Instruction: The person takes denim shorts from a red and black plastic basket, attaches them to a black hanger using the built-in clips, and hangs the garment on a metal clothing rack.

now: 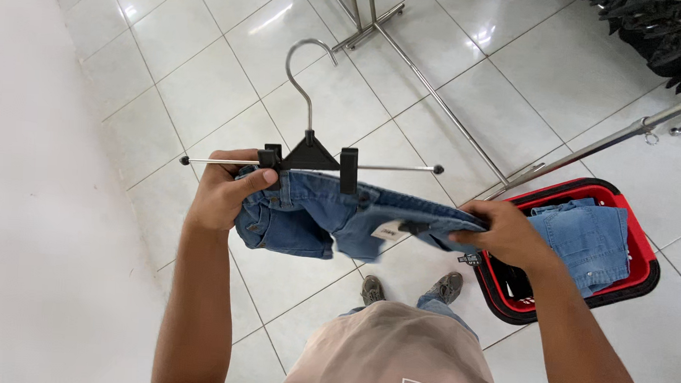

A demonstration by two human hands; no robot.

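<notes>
left hand [225, 193] gripped clip hanger [311, 158] and denim shorts [339, 218] waistband | right hand [503, 233] pinched waistband end, held mid-air | advice: keep waistband taut and level before closing second clip [348, 170]

Both arms are bare to each hand; below them a beige shirt [394, 355] with white marking, blue jeans [436, 304], 2 grey shoes [373, 289].

Left hand [226, 190] and right hand [503, 233] raised, fingers closed.
</notes>
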